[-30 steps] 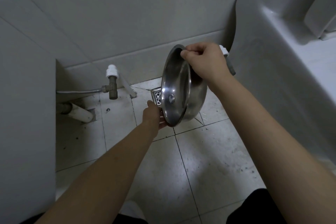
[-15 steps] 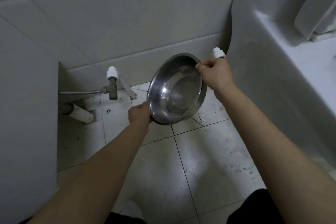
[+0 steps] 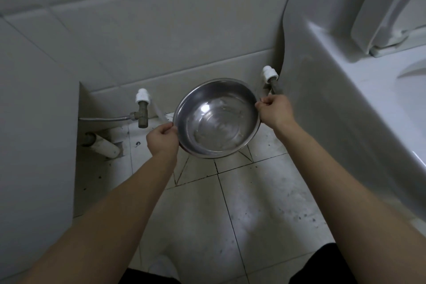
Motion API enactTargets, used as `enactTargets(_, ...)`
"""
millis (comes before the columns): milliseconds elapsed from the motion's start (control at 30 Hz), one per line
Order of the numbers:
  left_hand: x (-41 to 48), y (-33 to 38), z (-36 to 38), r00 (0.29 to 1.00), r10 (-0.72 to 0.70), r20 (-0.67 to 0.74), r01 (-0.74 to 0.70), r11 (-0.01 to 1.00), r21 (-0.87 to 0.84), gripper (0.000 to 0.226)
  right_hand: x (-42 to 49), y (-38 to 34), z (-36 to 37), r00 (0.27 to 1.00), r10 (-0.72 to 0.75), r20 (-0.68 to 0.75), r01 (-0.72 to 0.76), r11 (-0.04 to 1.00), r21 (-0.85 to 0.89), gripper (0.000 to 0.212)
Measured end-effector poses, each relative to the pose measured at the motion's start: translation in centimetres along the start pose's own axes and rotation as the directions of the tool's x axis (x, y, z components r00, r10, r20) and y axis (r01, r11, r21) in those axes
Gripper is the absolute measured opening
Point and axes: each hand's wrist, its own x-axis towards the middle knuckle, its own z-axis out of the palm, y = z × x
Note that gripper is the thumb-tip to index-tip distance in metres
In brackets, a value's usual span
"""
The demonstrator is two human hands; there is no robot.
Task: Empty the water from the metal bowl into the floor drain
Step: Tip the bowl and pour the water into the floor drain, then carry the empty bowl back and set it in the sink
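A: Starting nearest, what lay at six o'clock?

B: Dark clothing along the bottom edge, and a pale shape between, too blurred to tell. Beyond it ran the tiled floor [image 3: 258, 210], speckled with dirt, an open strip between both forearms.

A: And its sides?

B: At nine o'clock a grey panel [image 3: 34, 145] walled the strip. At three o'clock the white toilet [image 3: 345, 122] curved in, its rim running towards one o'clock, where the raised seat [image 3: 387, 7] leaned.

A: The hands?

B: The left hand [image 3: 162, 139] pinched the rim of the metal bowl [image 3: 216, 117] at its eight o'clock edge, fingers curled tight. The right hand [image 3: 276, 110] gripped the rim at three o'clock, close to the toilet's side.

A: So where was the bowl?

B: Held in the air above the floor at centre, nearly level, open side up. Its inside shone; I couldn't tell whether a film of water remained. The floor drain was hidden beneath it.

A: Farther back?

B: At ten o'clock a valve [image 3: 143, 108] with a white cap, a braided hose [image 3: 103, 119] leading left, and a white pipe [image 3: 106, 147] below. At one o'clock a second white-capped fitting [image 3: 269, 74] stood just behind the right hand. The tiled wall [image 3: 173, 30] closed everything at twelve.
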Motion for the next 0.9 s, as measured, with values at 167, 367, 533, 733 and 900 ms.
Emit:
enactTargets(167,-1.0,0.7,-0.4,0.999,0.047,-0.018,-0.048,0.998,-0.051,0.025,-0.3,1.1,0.1,1.000,0.009,0.018,-0.008,0.996,-0.084,0.028)
enactTargets(367,-2.3,1.6,-0.9,0.998,0.061,-0.021,-0.063,0.990,-0.123,0.023,-0.6,1.6,-0.1,0.997,0.060,0.039,-0.057,0.997,-0.055,0.032)
enactTargets(533,-3.9,2.9,-1.7,0.996,0.073,-0.044,-0.080,0.978,-0.193,0.023,-1.5,1.1,-0.5,0.994,0.106,0.037,-0.107,0.994,0.032,0.030)
enactTargets(733,-6.9,6.7,-3.3,0.996,0.070,-0.058,-0.081,0.968,-0.237,0.021,-4.4,-0.4,-2.5,0.986,0.160,0.039,-0.164,0.977,0.139,0.017)
enactTargets(900,-11.1,11.3,-5.5,0.997,0.042,-0.071,-0.059,0.965,-0.254,0.024,-8.1,-5.0,-6.6,0.986,0.164,0.010,-0.164,0.977,0.140,0.020)
